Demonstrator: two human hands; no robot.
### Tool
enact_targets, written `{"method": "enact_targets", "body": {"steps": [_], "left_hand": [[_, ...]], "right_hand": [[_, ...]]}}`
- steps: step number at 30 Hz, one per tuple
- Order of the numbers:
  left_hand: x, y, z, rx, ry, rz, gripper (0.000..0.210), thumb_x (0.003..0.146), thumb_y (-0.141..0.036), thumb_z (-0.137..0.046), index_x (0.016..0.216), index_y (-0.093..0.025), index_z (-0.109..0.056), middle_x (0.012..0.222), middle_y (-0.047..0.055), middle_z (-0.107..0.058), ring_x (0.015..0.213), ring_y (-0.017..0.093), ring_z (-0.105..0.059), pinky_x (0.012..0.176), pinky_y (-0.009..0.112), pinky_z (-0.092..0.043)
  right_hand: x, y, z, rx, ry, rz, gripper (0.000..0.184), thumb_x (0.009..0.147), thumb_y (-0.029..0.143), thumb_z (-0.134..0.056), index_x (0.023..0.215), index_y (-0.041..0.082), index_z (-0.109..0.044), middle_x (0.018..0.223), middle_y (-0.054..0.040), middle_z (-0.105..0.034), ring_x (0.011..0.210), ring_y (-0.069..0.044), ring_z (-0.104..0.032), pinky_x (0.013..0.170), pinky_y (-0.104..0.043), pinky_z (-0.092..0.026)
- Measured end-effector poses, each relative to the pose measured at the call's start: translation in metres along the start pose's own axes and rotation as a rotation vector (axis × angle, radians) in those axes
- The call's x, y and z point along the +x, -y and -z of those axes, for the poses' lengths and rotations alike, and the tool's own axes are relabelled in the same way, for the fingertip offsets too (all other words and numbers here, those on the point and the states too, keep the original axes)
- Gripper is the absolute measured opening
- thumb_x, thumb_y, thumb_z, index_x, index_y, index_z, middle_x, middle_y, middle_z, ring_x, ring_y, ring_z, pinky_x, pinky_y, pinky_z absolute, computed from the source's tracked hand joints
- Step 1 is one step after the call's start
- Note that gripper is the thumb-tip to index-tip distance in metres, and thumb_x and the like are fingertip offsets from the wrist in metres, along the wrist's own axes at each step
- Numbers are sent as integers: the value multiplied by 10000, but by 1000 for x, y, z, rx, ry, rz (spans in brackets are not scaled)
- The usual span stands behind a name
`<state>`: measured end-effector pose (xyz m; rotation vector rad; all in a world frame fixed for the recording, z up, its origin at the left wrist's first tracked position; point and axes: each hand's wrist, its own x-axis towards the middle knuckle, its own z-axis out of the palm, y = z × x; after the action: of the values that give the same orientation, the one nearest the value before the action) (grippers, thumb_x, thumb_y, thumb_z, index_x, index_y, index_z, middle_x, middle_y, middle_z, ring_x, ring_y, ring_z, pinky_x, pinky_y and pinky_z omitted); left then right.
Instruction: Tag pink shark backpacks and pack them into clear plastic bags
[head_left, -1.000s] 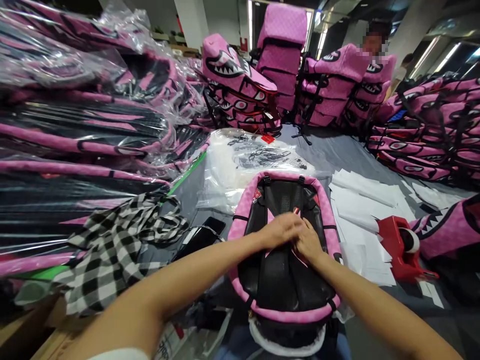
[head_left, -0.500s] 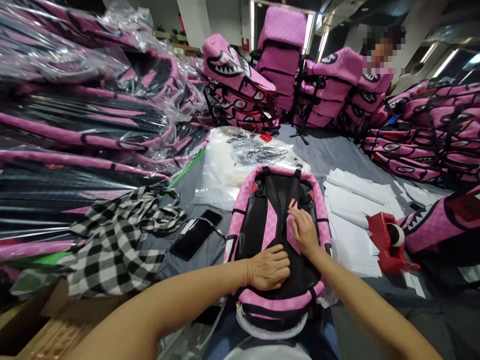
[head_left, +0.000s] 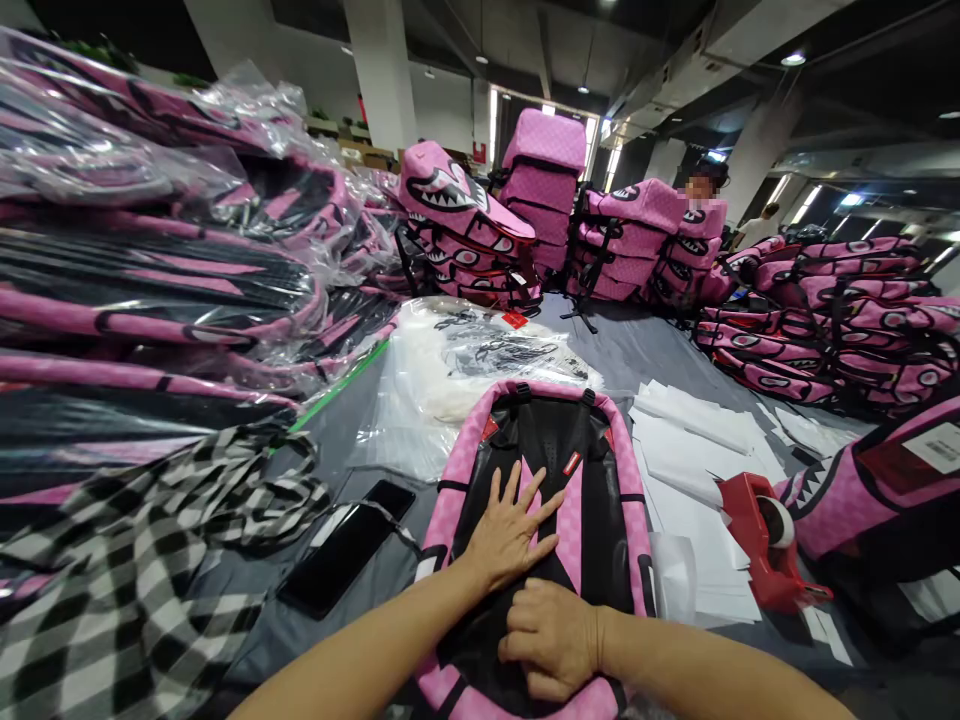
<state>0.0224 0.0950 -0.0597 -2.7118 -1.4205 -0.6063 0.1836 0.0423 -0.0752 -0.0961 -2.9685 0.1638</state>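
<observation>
A pink backpack [head_left: 452, 480] with black back panel and straps lies in front of me, its strap side up. My left hand [head_left: 506, 530] rests flat on the middle of it, fingers spread over a pink strap section. Lower down, my right hand [head_left: 551, 640] is curled closed against the black panel; whatever its fingers hold, if anything, is hidden. A small red label [head_left: 572, 463] shows on the right strap, above both hands.
Clear plastic bags [head_left: 420, 370] lie beyond the backpack. On the right are white papers [head_left: 697, 530] and a red tape dispenser [head_left: 765, 560]. A phone [head_left: 349, 550] and checkered cloth [head_left: 172, 560] lie left, beside bagged backpacks [head_left: 150, 290]. More backpacks [head_left: 544, 190] are stacked behind.
My left hand has moved up the backpack and opened flat. My right hand has come down from the right strap to the lower panel and curled closed. The camera view has tilted up.
</observation>
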Motion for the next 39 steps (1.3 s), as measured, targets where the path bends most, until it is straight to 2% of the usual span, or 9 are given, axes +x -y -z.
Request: {"method": "enact_targets", "body": {"steps": [4, 8, 12, 17, 22, 27, 33, 37, 39], "left_hand": [[-15, -14, 3, -54, 28, 2, 774, 895, -695, -524, 1564, -421, -249, 1643, 95, -309, 1476, 498, -193, 1110, 752, -102], [-35, -32, 4, -63, 90, 46, 796, 891, -658, -558, 1575, -389, -253, 1645, 118, -299, 1474, 500, -221, 1122, 745, -115], [-22, -36, 36, -201, 237, 21, 942, 799, -859, -459, 1568, -333, -318, 1619, 168, -335, 1440, 548, -267, 1084, 771, -193], [38, -20, 70, -252, 158, 220, 889, 833, -820, -456, 1514, -248, -442, 1423, 200, -569, 1281, 431, -541, 1105, 663, -300], [59, -1, 28, -324, 63, 237, 992, 833, -826, -463, 1594, -228, -244, 1676, 212, -62, 1530, 469, 4, 1155, 749, -31], [48, 8, 0, -401, 5, 197, 972, 798, -851, -488, 1566, -278, -326, 1661, 196, 54, 1511, 493, 60, 1110, 813, -6], [58, 20, -60, -315, -93, 230, 646, 1013, -429, -479, 1575, -447, -162, 1667, 57, -59, 1524, 430, -152, 1130, 752, -273], [64, 19, -97, -452, -192, 551, 806, 984, -420, -526, 1586, -386, 10, 1665, 80, -126, 1496, 471, -226, 1030, 682, -473], [63, 18, -100, -472, -184, 463, 747, 1002, -430, -489, 1588, -408, -27, 1672, 60, -109, 1507, 459, -200, 1057, 697, -443]], "right_hand": [[-2, 22, -1, -123, -171, -39, 135, 866, 348, -561, 911, 222, -543, 705, 19, -554, 637, -162, -481, 616, -321, -365], [3, -6, 51, -239, -401, 20, 146, 947, 173, -478, 1011, 230, -596, 808, -3, -656, 791, -166, -602, 783, -333, -466], [9, -95, 104, -358, -515, -623, 402, 904, 132, -439, 1260, 191, -616, 1289, -132, -646, 1187, -247, -594, 991, -409, -471], [0, -153, 86, -358, -204, -1005, 401, 909, 190, -483, 1262, 175, -673, 1413, -107, -605, 1401, -302, -436, 1101, -431, -404], [-3, -180, 108, -291, -130, -957, 306, 923, 225, -490, 1134, 232, -712, 1151, -93, -741, 1151, -293, -623, 1002, -430, -425], [52, -270, 141, -155, -141, -993, 323, 990, 259, -393, 1152, 217, -669, 991, -80, -751, 875, -210, -687, 782, -315, -477], [147, -352, 86, 29, -13, -908, 233, 910, 316, -668, 1095, 176, -664, 1102, -59, -693, 999, -197, -649, 883, -357, -505], [159, -368, 59, 81, 66, -954, 278, 927, 414, -670, 1027, 156, -652, 1020, -40, -670, 890, -177, -642, 822, -380, -542], [156, -368, 55, 95, 64, -961, 256, 941, 412, -654, 975, 159, -656, 954, -22, -670, 831, -158, -639, 791, -356, -546]]}}
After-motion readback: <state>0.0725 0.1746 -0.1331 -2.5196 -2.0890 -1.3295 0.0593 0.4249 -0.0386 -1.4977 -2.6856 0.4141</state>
